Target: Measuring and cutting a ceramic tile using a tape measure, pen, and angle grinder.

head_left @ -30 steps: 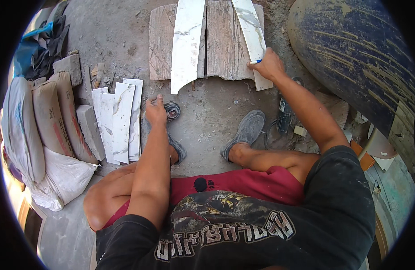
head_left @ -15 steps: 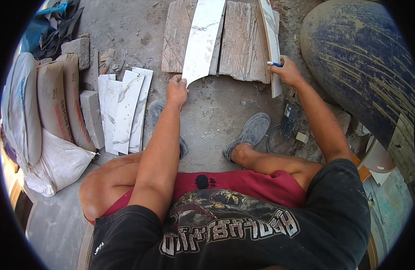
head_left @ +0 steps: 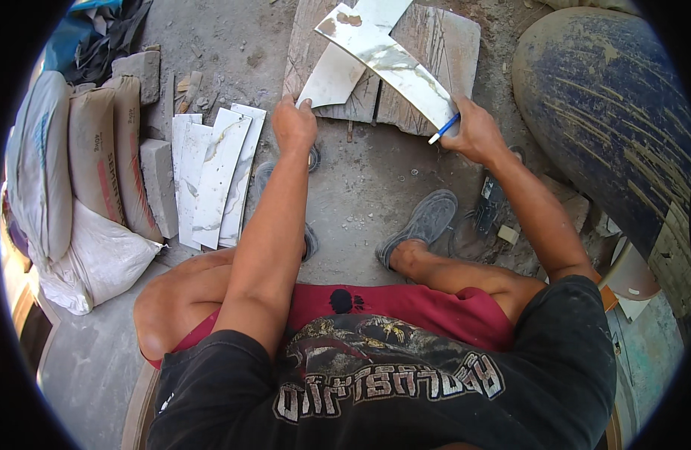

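My left hand point(head_left: 294, 126) is closed on the near corner of a white marble-patterned tile strip point(head_left: 334, 77), which slants away to the upper right. Across it, on top, lies a second curved tile strip point(head_left: 405, 66) with a brownish patch at its far left end. The near right end of that strip is gripped by my right hand point(head_left: 474, 133), which also keeps a blue pen point(head_left: 449, 125) between its fingers. Both strips are over two rough, scratched slabs point(head_left: 452, 46) lying on the ground. Part of the lower strip is hidden by the upper one.
Several cut tile strips point(head_left: 224, 176) lie to the left, beside grey blocks point(head_left: 158, 187) and stacked full sacks point(head_left: 90, 157). A big dark rounded object point(head_left: 608, 97) streaked with dried mud stands at right. My sandalled feet point(head_left: 420, 221) rest on the dusty ground.
My right hand has swung the right-hand strip leftward so it now crosses over the other one. The left strip has tilted to the right, with my left hand still on its end.
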A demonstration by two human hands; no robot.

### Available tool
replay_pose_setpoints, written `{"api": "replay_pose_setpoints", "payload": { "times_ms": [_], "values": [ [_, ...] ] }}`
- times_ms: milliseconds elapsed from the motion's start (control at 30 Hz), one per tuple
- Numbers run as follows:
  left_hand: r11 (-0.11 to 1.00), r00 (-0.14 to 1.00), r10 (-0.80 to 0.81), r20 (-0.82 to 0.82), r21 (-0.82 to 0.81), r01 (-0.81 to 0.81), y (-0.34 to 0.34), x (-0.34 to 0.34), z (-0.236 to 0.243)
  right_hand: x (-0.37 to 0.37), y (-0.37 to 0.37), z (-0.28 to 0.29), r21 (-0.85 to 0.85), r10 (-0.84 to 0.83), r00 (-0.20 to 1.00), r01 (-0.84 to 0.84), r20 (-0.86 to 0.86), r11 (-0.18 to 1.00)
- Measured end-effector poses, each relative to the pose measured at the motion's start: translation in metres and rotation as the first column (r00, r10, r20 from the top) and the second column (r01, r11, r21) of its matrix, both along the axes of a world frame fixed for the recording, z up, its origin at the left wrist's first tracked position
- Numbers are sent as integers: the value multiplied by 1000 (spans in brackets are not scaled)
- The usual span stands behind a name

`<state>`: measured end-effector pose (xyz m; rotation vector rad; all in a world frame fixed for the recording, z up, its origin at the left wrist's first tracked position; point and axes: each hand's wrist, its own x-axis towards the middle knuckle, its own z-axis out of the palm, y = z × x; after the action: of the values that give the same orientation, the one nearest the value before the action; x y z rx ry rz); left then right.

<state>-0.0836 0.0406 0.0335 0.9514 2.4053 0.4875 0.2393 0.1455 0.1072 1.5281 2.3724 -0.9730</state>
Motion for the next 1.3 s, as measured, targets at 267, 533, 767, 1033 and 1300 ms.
{"api": "replay_pose_setpoints", "payload": {
  "times_ms": [267,533,767,1033,1300],
  "values": [
    [961,987,152,59,223,-161,44,-45,-18,-72,-28,2,-107,102,990,-91,100,990],
    [734,570,362,737,152,-662,77,-80,-29,-132,-67,-23,-2,46,998,-46,-31,999],
    [726,572,489,659,56,-686,89,-78,-48,-144,-79,-54,162,15,1000,-11,-24,987],
    [723,539,448,713,65,-687,97,-90,-64,-153,-77,-55,166,-15,1000,18,-22,986],
    [711,505,356,786,123,-692,93,-84,-58,-154,-78,-56,176,-32,999,35,-23,984]
  ]
}}
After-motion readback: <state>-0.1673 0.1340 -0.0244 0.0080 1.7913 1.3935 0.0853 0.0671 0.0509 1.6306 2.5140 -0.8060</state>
